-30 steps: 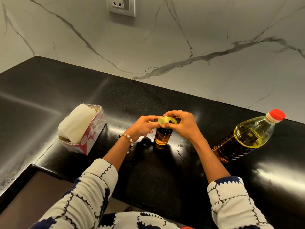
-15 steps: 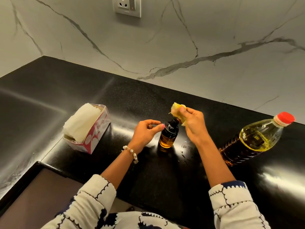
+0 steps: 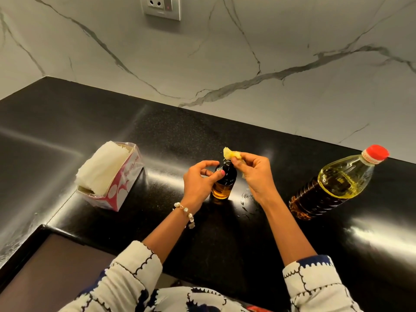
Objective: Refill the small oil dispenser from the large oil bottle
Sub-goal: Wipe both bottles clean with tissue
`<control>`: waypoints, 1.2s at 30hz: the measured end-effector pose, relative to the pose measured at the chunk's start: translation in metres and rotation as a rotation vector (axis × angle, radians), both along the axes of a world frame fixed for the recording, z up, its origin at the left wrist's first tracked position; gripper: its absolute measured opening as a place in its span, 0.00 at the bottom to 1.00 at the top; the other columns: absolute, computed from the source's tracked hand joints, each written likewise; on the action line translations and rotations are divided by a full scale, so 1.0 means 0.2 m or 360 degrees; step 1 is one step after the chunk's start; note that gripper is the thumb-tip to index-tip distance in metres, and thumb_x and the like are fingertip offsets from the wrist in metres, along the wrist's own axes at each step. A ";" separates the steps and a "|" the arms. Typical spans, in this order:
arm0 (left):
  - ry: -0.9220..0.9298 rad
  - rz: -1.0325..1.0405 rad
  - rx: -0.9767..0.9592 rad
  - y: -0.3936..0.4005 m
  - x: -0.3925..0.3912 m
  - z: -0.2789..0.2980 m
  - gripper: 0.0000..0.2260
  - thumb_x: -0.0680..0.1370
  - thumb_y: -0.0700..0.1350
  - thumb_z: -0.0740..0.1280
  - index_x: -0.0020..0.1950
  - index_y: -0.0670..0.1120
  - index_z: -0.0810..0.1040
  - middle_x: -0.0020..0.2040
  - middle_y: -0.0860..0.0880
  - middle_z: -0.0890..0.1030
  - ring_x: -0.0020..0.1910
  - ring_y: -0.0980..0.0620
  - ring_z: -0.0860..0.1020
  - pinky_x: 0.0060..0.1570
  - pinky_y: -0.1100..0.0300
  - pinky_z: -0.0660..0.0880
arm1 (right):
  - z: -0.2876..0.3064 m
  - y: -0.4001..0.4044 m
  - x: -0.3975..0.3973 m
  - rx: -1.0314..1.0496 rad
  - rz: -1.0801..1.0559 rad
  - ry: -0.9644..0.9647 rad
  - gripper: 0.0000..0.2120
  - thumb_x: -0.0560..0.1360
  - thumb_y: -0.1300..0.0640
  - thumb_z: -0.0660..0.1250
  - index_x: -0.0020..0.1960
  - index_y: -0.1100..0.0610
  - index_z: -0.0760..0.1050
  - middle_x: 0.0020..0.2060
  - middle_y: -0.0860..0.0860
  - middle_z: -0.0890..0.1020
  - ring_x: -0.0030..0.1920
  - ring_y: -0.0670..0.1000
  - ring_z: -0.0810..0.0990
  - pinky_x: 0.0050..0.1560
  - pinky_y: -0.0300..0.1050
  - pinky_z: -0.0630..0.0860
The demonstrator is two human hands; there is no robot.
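Observation:
The small oil dispenser [image 3: 224, 183], dark glass with amber oil at its bottom, stands upright on the black counter [image 3: 157, 136]. My left hand [image 3: 199, 181] grips its left side with thumb and fingers around the upper body. My right hand [image 3: 254, 174] pinches a crumpled, oil-stained yellow tissue [image 3: 231, 154] just above and right of the dispenser's top. The large oil bottle [image 3: 335, 183] with a red cap stands to the right, partly full of yellow oil, its cap on.
An open box of white tissues [image 3: 110, 176] sits at the left. A few oil drops [image 3: 246, 199] lie on the counter right of the dispenser. The marble wall with a socket [image 3: 162, 6] rises behind. The counter's front edge steps down at bottom left.
My right hand lifted the yellow tissue off the dispenser's top, baring it. My left hand let go of the tissue and closed around the dispenser's side.

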State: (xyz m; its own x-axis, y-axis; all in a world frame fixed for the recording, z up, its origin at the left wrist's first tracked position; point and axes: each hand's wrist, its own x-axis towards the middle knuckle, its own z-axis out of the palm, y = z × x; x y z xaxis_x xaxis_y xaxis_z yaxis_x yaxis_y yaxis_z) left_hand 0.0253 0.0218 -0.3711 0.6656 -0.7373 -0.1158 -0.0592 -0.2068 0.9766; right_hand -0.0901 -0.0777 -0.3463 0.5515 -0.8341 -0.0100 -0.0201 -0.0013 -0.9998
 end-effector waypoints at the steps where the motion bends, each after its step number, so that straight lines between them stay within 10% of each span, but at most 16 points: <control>1: -0.0004 0.0003 -0.0005 0.00 0.00 0.00 0.12 0.71 0.47 0.75 0.53 0.55 0.81 0.35 0.51 0.78 0.35 0.57 0.76 0.46 0.49 0.79 | -0.01 0.00 0.00 0.0008 -0.0019 -0.0016 0.09 0.75 0.62 0.68 0.55 0.56 0.81 0.50 0.52 0.85 0.54 0.50 0.82 0.56 0.44 0.78; 18: -0.0337 -0.0027 0.0110 -0.03 -0.04 -0.04 0.20 0.64 0.55 0.79 0.52 0.62 0.75 0.51 0.52 0.76 0.46 0.52 0.78 0.51 0.52 0.78 | -0.04 -0.15 -0.04 -0.0877 0.0370 0.0731 0.16 0.75 0.72 0.63 0.54 0.58 0.82 0.51 0.51 0.80 0.56 0.50 0.76 0.56 0.43 0.77; 23: -0.0129 -0.0082 0.0130 -0.04 -0.01 -0.02 0.19 0.63 0.50 0.80 0.48 0.63 0.76 0.51 0.51 0.78 0.46 0.50 0.79 0.52 0.50 0.79 | -0.02 -0.17 -0.05 -0.0885 0.0452 0.0819 0.23 0.75 0.76 0.56 0.57 0.57 0.81 0.57 0.51 0.75 0.59 0.48 0.66 0.51 0.19 0.63; 29: 0.0194 -0.0150 0.0143 -0.04 0.01 0.02 0.20 0.64 0.42 0.80 0.52 0.48 0.78 0.49 0.51 0.80 0.51 0.53 0.79 0.50 0.60 0.76 | 0.02 -0.21 0.07 -0.0708 0.0951 0.0964 0.33 0.70 0.80 0.53 0.53 0.45 0.79 0.66 0.49 0.68 0.65 0.50 0.60 0.66 0.50 0.63; 36: 0.0296 -0.0206 0.0149 -0.03 0.02 0.06 0.18 0.67 0.40 0.78 0.54 0.48 0.78 0.44 0.54 0.78 0.44 0.60 0.77 0.37 0.70 0.70 | -0.04 -0.28 0.02 -0.0656 0.0907 0.0841 0.28 0.73 0.76 0.58 0.58 0.48 0.80 0.64 0.47 0.70 0.67 0.52 0.65 0.68 0.54 0.68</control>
State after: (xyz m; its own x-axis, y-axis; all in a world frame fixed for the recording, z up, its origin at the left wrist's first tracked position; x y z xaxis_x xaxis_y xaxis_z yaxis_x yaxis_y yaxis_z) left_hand 0.0285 0.0149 -0.3596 0.5272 -0.7953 -0.2991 0.0878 -0.2991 0.9502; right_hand -0.0861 -0.1338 -0.3541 0.8933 -0.4270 -0.1407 -0.3667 -0.5109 -0.7775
